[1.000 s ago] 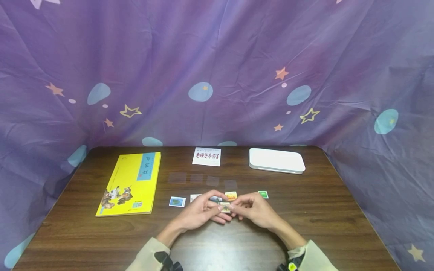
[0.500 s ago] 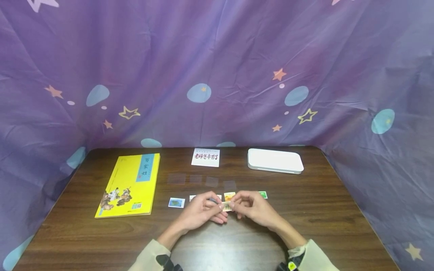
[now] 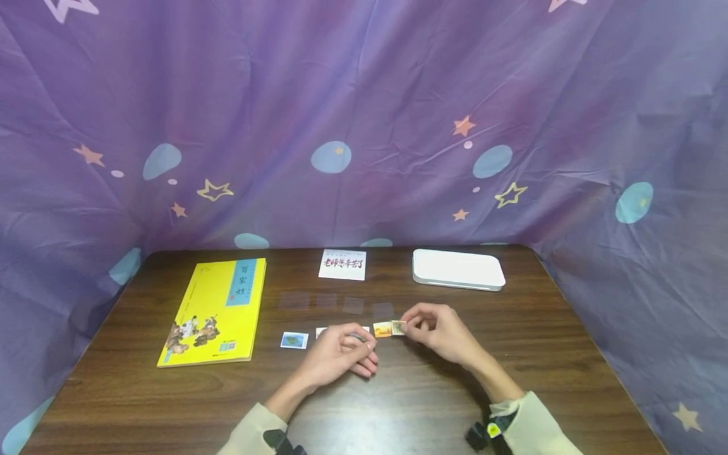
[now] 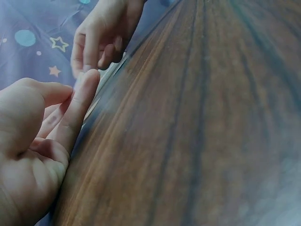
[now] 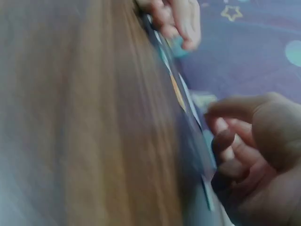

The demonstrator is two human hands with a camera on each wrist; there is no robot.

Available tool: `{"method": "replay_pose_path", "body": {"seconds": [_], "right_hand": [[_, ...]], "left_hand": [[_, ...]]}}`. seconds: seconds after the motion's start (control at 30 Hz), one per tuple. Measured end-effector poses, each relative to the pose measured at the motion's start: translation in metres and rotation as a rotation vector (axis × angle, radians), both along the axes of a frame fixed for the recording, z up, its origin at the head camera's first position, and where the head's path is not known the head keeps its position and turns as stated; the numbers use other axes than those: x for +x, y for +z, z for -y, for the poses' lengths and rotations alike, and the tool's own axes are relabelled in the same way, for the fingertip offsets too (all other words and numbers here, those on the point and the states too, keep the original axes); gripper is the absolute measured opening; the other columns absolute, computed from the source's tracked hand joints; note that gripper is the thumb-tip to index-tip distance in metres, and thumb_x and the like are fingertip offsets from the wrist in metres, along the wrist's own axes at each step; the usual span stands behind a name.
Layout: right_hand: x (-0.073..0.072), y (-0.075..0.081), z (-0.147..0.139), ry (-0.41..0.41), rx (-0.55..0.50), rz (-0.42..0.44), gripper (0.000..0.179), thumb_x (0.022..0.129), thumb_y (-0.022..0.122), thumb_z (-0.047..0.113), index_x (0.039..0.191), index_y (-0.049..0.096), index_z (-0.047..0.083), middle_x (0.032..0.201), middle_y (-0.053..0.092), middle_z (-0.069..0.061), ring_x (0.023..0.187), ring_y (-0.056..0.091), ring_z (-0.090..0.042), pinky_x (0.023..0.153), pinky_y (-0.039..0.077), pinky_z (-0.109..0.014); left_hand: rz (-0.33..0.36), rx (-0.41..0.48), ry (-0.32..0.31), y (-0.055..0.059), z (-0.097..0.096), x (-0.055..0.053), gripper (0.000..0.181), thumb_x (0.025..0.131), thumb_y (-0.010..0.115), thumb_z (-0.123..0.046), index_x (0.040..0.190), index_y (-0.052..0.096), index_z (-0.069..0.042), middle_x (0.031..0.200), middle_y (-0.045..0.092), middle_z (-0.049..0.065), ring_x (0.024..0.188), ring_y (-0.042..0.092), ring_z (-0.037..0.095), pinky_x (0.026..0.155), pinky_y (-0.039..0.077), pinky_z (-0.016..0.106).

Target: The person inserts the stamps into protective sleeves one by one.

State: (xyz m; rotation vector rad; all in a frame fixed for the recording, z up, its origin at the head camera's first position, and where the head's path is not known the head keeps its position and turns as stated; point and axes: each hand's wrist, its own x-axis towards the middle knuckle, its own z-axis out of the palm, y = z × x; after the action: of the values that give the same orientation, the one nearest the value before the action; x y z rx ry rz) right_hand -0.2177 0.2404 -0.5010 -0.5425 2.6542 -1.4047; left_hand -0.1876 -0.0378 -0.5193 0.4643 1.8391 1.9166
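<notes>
The person wears long sleeves in plain pale cream, with a faint greenish tint. At the near left, the left sleeve (image 3: 247, 435) ends in a smooth, straight-edged cuff; at the near right, the right sleeve (image 3: 539, 428) is creased and bunched at its cuff. A black left wrist mount (image 3: 275, 437) with small rounded blocks sits against the fabric. The black right wrist mount (image 3: 476, 436) has a blocky part and a bright yellow marking (image 3: 493, 430), too small to read. The left grip (image 3: 339, 351) and right grip (image 3: 440, 332) are bare, with slim fingers.
</notes>
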Motion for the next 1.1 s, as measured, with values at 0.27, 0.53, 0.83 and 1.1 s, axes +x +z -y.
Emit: {"method": "replay_pose_path", "body": {"seconds": [0.27, 0.53, 0.83, 1.1], "right_hand": [[-0.008, -0.001, -0.007, -0.097, 0.217, -0.133, 0.011, 0.092, 0.082, 0.010, 0.101, 0.080, 0.016, 0.081, 0.074, 0.010, 0.065, 0.059, -0.004, 0.057, 0.052, -0.020], [-0.003, 0.008, 0.009, -0.168, 0.365, -0.234, 0.024, 0.084, 0.087, 0.011, 0.106, 0.079, 0.019, 0.087, 0.068, 0.010, 0.077, 0.059, -0.008, 0.065, 0.051, -0.026], [-0.011, 0.018, 0.042, 0.080, 0.469, -0.249, 0.026, 0.086, 0.093, 0.030, 0.105, 0.079, 0.020, 0.091, 0.067, 0.007, 0.084, 0.059, -0.010, 0.072, 0.054, -0.026], [-0.013, 0.017, 0.046, 0.096, 0.487, -0.188, 0.022, 0.086, 0.094, 0.029, 0.095, 0.076, 0.021, 0.095, 0.067, 0.008, 0.093, 0.059, -0.011, 0.086, 0.059, -0.034]], "left_hand": [[-0.040, -0.028, 0.031, 0.005, -0.001, -0.001, 0.025, 0.107, 0.068, -0.011, 0.121, 0.067, 0.010, 0.107, 0.079, 0.029, 0.084, 0.081, 0.026, 0.077, 0.074, 0.039], [-0.576, -0.480, 0.263, 0.030, -0.009, -0.033, 0.014, 0.101, 0.076, -0.012, 0.115, 0.078, -0.012, 0.108, 0.082, 0.003, 0.093, 0.076, 0.017, 0.085, 0.069, 0.028], [-0.826, -0.933, 0.121, 0.042, -0.038, -0.067, 0.027, 0.100, 0.079, -0.020, 0.126, 0.077, -0.015, 0.127, 0.077, 0.003, 0.118, 0.068, 0.025, 0.106, 0.063, 0.043], [-0.793, -1.060, 0.089, 0.049, -0.050, -0.073, 0.027, 0.093, 0.087, -0.023, 0.117, 0.080, -0.014, 0.109, 0.081, 0.004, 0.101, 0.072, 0.024, 0.093, 0.065, 0.036]]}}
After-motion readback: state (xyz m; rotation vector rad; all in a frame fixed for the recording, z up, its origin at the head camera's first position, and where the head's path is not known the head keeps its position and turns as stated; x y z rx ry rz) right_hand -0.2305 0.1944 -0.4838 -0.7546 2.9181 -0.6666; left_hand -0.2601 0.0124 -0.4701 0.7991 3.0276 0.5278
